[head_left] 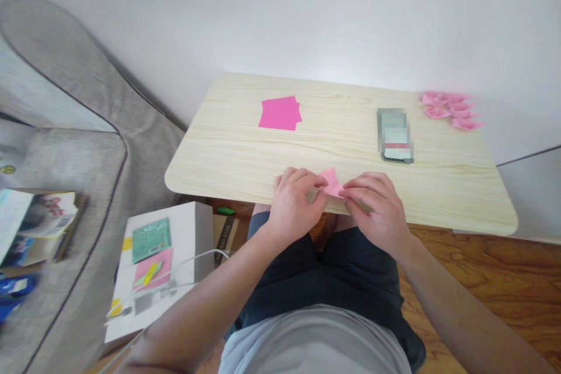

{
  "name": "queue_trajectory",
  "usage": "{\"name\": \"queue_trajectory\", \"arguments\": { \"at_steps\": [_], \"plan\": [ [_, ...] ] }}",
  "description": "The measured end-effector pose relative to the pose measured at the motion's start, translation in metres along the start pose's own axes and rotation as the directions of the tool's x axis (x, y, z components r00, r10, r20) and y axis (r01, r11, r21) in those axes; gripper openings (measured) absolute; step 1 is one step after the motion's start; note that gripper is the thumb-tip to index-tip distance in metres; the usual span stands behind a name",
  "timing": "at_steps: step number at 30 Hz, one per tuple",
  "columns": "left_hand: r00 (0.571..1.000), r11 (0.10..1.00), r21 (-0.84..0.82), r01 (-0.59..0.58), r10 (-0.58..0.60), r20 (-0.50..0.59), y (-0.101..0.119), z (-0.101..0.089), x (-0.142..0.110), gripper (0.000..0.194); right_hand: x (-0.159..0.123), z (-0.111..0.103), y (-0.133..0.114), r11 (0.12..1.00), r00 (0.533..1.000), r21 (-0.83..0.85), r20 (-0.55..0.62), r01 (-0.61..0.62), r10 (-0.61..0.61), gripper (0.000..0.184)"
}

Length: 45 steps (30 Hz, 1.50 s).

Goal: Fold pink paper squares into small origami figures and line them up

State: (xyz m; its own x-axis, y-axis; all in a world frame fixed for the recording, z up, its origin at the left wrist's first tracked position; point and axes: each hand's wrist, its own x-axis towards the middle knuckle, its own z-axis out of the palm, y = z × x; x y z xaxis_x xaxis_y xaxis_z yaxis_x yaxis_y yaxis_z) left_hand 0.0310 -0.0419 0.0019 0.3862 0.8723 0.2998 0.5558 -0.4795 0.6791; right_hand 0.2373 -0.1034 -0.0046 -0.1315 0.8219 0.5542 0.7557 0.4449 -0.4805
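Observation:
A small pink paper piece [332,181], partly folded, sits at the near edge of the light wooden table [245,152]. My left hand [293,201] pinches its left side with curled fingers. My right hand [377,207] pinches its right side, fingers closed on the paper. Both hands rest on the table's front edge, above my lap. Much of the paper is hidden under my fingers.
A stack of flat pink paper sheets [280,113] lies at the table's far middle. A phone [395,135] lies right of centre. Several folded pink paper shapes [451,110] sit at the far right corner. A grey sofa [65,146] and a white box [158,263] are on the left.

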Motion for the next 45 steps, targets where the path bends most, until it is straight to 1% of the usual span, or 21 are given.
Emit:
{"name": "queue_trajectory", "arguments": {
  "at_steps": [1, 3, 5, 7, 9, 12, 14, 16, 19, 23, 26, 29, 32, 34, 36, 38, 40, 42, 44, 45],
  "plan": [
    [0.998, 0.995, 0.081, -0.057, 0.056, 0.015, 0.0, 0.0, -0.003, 0.02, -0.002, 0.0, 0.002, 1.0, 1.0, 0.006, 0.028, 0.002, -0.002, 0.025],
    [0.986, 0.97, 0.177, -0.168, 0.162, 0.047, -0.002, 0.001, -0.007, 0.021, -0.007, -0.001, 0.006, 1.0, 0.997, 0.004, 0.081, 0.005, -0.005, 0.023],
    [0.967, 0.944, 0.214, -0.252, 0.241, 0.078, -0.003, 0.002, -0.01, 0.019, -0.011, -0.002, 0.009, 1.0, 0.993, -0.007, 0.119, 0.007, -0.006, 0.023],
    [0.957, 0.928, 0.232, -0.29, 0.277, 0.089, -0.005, 0.003, -0.012, 0.015, -0.015, -0.003, 0.011, 1.0, 0.99, -0.02, 0.141, 0.009, -0.006, 0.022],
    [0.96, 0.927, 0.247, -0.281, 0.271, 0.072, -0.007, 0.003, -0.012, 0.013, -0.017, -0.005, 0.012, 1.0, 0.988, -0.031, 0.153, 0.005, -0.001, 0.02],
    [0.972, 0.935, 0.271, -0.228, 0.237, 0.002, -0.01, 0.003, -0.013, 0.011, -0.018, -0.007, 0.012, 0.999, 0.986, -0.04, 0.165, -0.005, 0.012, 0.018],
    [0.97, 0.933, 0.276, -0.232, 0.243, -0.008, -0.012, 0.004, -0.013, 0.01, -0.017, -0.007, 0.012, 0.999, 0.985, -0.043, 0.171, -0.011, 0.018, 0.017],
    [0.959, 0.924, 0.256, -0.283, 0.282, 0.042, -0.012, 0.005, -0.013, 0.011, -0.017, -0.007, 0.012, 0.999, 0.984, -0.049, 0.176, -0.018, 0.026, 0.014],
    [0.937, 0.915, 0.209, -0.344, 0.323, 0.131, -0.01, 0.006, -0.013, 0.017, -0.017, -0.007, 0.012, 0.997, 0.982, -0.063, 0.18, -0.039, 0.049, 0.011],
    [0.943, 0.93, 0.177, -0.322, 0.298, 0.15, -0.007, 0.006, -0.013, 0.018, -0.016, -0.007, 0.011, 0.995, 0.982, -0.073, 0.17, -0.071, 0.083, 0.008],
    [0.95, 0.944, 0.154, -0.293, 0.269, 0.158, -0.004, 0.004, -0.014, 0.017, -0.014, -0.008, 0.011, 0.994, 0.981, -0.063, 0.172, -0.085, 0.095, 0.01],
    [0.954, 0.95, 0.145, -0.277, 0.254, 0.16, -0.002, 0.001, -0.014, 0.018, -0.009, -0.012, 0.01, 0.993, 0.981, -0.012, 0.155, -0.116, 0.117, 0.016],
    [0.953, 0.95, 0.135, -0.281, 0.261, 0.154, -0.002, -0.003, -0.011, 0.027, -0.002, -0.018, 0.011, 0.979, 0.975, 0.095, 0.146, -0.18, 0.165, 0.019],
    [0.948, 0.945, 0.127, -0.301, 0.282, 0.15, -0.004, -0.005, -0.009, 0.029, 0.003, -0.022, 0.015, 0.961, 0.969, 0.172, 0.159, -0.215, 0.189, 0.02],
    [0.941, 0.938, 0.118, -0.325, 0.308, 0.138, -0.008, -0.006, -0.007, 0.024, 0.009, -0.024, 0.022, 0.948, 0.966, 0.235, 0.193, -0.216, 0.172, 0.019],
    [0.934, 0.932, 0.109, -0.345, 0.33, 0.135, -0.011, -0.006, -0.007, 0.021, 0.015, -0.025, 0.031, 0.95, 0.967, 0.25, 0.218, -0.186, 0.132, 0.019],
    [0.928, 0.926, 0.106, -0.362, 0.347, 0.137, -0.012, -0.004, -0.007, 0.02, 0.019, -0.024, 0.036, 0.977, 0.976, 0.163, 0.187, -0.14, 0.109, 0.022],
    [0.924, 0.92, 0.115, -0.374, 0.359, 0.134, -0.011, -0.002, -0.009, 0.019, 0.02, -0.023, 0.035, 0.994, 0.991, 0.006, 0.08, -0.11, 0.109, 0.028],
    [0.925, 0.918, 0.13, -0.374, 0.359, 0.125, -0.008, 0.002, -0.011, 0.018, 0.018, -0.021, 0.027, 0.988, 0.992, -0.092, -0.027, -0.125, 0.123, 0.033],
    [0.927, 0.919, 0.138, -0.368, 0.353, 0.125, -0.006, 0.003, -0.012, 0.018, 0.015, -0.02, 0.021, 0.985, 0.989, -0.094, -0.041, -0.143, 0.14, 0.033]
  ]
}}
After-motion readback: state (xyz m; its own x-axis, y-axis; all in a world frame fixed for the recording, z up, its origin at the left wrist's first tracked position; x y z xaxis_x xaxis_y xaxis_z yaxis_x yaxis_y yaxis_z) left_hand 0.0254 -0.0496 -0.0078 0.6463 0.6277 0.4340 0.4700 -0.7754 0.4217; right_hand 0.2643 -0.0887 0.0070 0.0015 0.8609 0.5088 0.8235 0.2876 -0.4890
